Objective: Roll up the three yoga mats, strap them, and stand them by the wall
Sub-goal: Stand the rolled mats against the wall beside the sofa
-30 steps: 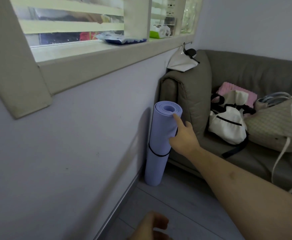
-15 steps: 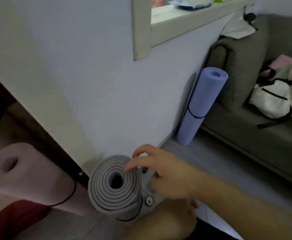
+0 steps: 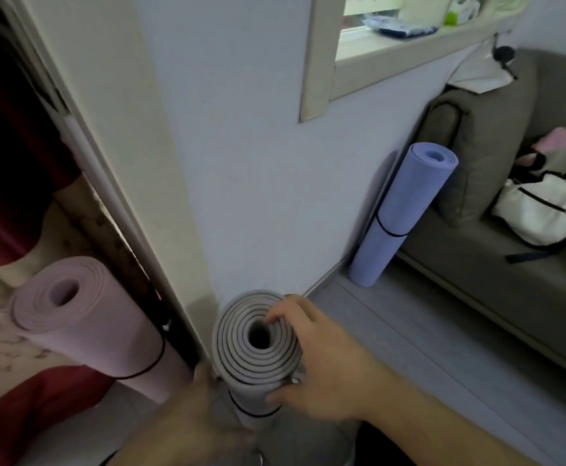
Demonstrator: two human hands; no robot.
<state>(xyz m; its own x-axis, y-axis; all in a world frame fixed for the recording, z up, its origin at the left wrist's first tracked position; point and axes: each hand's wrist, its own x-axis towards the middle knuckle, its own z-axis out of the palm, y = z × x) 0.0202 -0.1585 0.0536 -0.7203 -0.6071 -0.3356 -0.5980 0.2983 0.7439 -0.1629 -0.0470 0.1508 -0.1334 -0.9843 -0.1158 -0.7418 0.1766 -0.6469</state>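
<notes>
A rolled grey yoga mat (image 3: 241, 351) with dark layer lines and a black strap stands upright at the wall corner, low in the centre. My right hand (image 3: 322, 368) grips its top, fingertips at the hollow core and thumb on the side. My left hand (image 3: 204, 412) holds the roll lower down from the left. A rolled pink mat (image 3: 83, 327) with a black strap leans at the left by the doorway. A rolled blue mat (image 3: 399, 213), strapped, stands against the wall beside the sofa arm.
A grey sofa (image 3: 490, 250) fills the right, with a white bag (image 3: 537, 213) and pink cloth on it. A window ledge (image 3: 406, 45) holds small items above. A dark doorway with red cloth (image 3: 2, 163) lies left. Grey floor (image 3: 419, 334) runs between wall and sofa.
My right hand left the blue mat by the sofa and came back to the grey roll, closing on its top. My left hand rose onto the roll. The view swung left and down.
</notes>
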